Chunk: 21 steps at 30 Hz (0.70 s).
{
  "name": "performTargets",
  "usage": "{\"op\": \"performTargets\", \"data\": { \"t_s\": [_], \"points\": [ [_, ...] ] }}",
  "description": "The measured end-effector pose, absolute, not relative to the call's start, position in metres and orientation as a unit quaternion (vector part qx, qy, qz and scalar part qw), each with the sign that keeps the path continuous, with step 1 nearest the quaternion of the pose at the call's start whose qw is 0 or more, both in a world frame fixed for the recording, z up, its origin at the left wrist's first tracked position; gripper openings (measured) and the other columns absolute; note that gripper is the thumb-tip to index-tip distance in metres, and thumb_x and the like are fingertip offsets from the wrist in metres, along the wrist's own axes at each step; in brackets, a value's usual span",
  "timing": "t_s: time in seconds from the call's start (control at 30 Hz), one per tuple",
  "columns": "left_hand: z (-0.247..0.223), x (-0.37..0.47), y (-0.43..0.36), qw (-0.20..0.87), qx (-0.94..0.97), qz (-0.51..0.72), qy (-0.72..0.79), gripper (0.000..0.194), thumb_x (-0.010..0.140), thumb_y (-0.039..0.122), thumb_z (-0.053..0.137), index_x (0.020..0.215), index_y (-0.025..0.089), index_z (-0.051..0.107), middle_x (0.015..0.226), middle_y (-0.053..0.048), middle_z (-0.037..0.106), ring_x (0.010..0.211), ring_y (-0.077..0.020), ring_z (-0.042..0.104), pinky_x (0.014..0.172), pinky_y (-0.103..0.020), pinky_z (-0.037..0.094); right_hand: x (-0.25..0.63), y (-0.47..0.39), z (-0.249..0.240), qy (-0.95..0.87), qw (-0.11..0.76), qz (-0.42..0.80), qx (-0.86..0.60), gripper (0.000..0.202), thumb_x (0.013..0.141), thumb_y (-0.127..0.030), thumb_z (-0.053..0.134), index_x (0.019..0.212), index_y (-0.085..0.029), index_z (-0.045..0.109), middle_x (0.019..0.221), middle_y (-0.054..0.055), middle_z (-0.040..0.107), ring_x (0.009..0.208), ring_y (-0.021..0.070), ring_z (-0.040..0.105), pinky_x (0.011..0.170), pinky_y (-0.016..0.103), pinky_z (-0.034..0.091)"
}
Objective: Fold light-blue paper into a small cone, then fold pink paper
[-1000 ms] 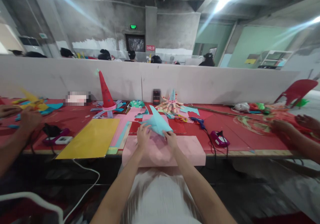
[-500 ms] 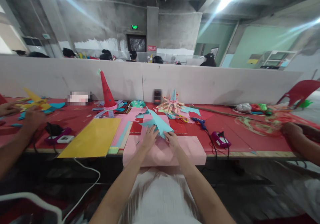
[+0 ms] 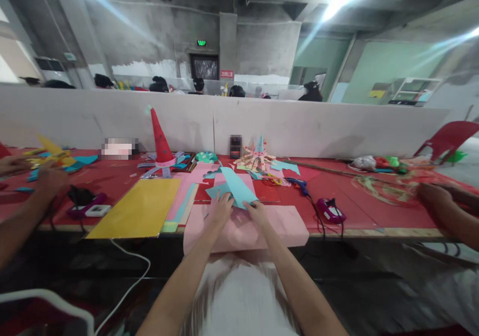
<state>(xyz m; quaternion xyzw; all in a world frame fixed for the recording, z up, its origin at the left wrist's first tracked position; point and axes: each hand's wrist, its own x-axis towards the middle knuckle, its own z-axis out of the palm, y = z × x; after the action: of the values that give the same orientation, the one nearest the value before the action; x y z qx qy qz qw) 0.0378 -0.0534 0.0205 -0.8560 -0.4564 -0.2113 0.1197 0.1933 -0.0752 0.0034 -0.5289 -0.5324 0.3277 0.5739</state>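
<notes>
A light-blue sheet of paper (image 3: pixel 238 185), partly rolled over on itself, lies between my two hands. My left hand (image 3: pixel 223 207) closes on its lower left edge. At the lower right corner my right hand (image 3: pixel 257 211) pinches the same paper. Beneath both hands is a large pink sheet (image 3: pixel 288 226) that hangs over the table's front edge. Behind the paper stands a small blue cone with a ring of curled pale strips (image 3: pixel 259 155). The undersides of my fingers are hidden.
To the left are a yellow sheet (image 3: pixel 138 208) and a tall red paper cone (image 3: pixel 160 139). A blue glue gun (image 3: pixel 298 182) lies right of my hands, near a purple power socket (image 3: pixel 331 211). Co-workers' hands (image 3: pixel 436 196) work at both sides. A white partition (image 3: pixel 337 126) runs behind.
The upper part of the blue paper has come down and lies flatter and wider. My hands have barely shifted.
</notes>
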Motion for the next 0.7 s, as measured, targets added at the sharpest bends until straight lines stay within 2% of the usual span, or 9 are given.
{"op": "performTargets", "data": {
  "t_s": [0.17,0.27,0.37,0.5,0.7],
  "points": [
    [0.019,0.038,-0.053,0.085,-0.867,-0.199,-0.449,0.025,0.071,0.003,0.048,0.088,0.016,0.059,0.097,-0.008,0.058,0.101,-0.0203,0.05,0.104,-0.046,0.016,0.206,-0.081,0.0,-0.574,0.527,0.374,-0.503,0.035,0.063,-0.048,0.059,0.052,-0.017,0.044,0.047,-0.004,0.039,0.047,0.0083,0.035,0.047,0.022,0.029],
    [0.019,0.039,-0.052,0.055,-0.875,-0.195,-0.439,0.025,0.072,0.007,0.052,0.095,0.016,0.058,0.101,-0.008,0.059,0.103,-0.0204,0.049,0.103,-0.045,0.018,0.213,-0.087,0.005,-0.579,0.51,0.388,-0.505,0.037,0.062,-0.048,0.06,0.05,-0.018,0.043,0.043,-0.006,0.037,0.044,0.0077,0.034,0.046,0.022,0.028],
    [0.021,0.039,-0.05,0.027,-0.891,-0.179,-0.417,0.026,0.075,0.015,0.054,0.101,0.015,0.056,0.104,-0.009,0.06,0.102,-0.0198,0.051,0.1,-0.04,0.025,0.216,-0.09,0.011,-0.56,0.514,0.414,-0.501,0.037,0.06,-0.049,0.061,0.051,-0.017,0.045,0.041,-0.006,0.037,0.042,0.0073,0.034,0.044,0.022,0.028],
    [0.033,0.04,-0.049,-0.013,-0.914,-0.129,-0.384,0.025,0.079,0.022,0.052,0.102,0.017,0.058,0.104,-0.009,0.062,0.095,-0.0196,0.056,0.087,-0.033,0.039,0.218,-0.092,0.015,-0.521,0.532,0.457,-0.488,0.037,0.057,-0.05,0.064,0.053,-0.017,0.048,0.042,-0.006,0.04,0.04,0.0065,0.033,0.042,0.022,0.027],
    [0.047,0.04,-0.048,-0.059,-0.91,-0.096,-0.398,0.022,0.078,0.023,0.051,0.096,0.017,0.063,0.1,-0.01,0.064,0.09,-0.02,0.059,0.082,-0.03,0.042,0.219,-0.09,0.006,-0.509,0.539,0.492,-0.457,0.035,0.058,-0.047,0.066,0.052,-0.017,0.048,0.035,-0.008,0.033,0.034,0.0048,0.027,0.038,0.021,0.019]
  ]
}}
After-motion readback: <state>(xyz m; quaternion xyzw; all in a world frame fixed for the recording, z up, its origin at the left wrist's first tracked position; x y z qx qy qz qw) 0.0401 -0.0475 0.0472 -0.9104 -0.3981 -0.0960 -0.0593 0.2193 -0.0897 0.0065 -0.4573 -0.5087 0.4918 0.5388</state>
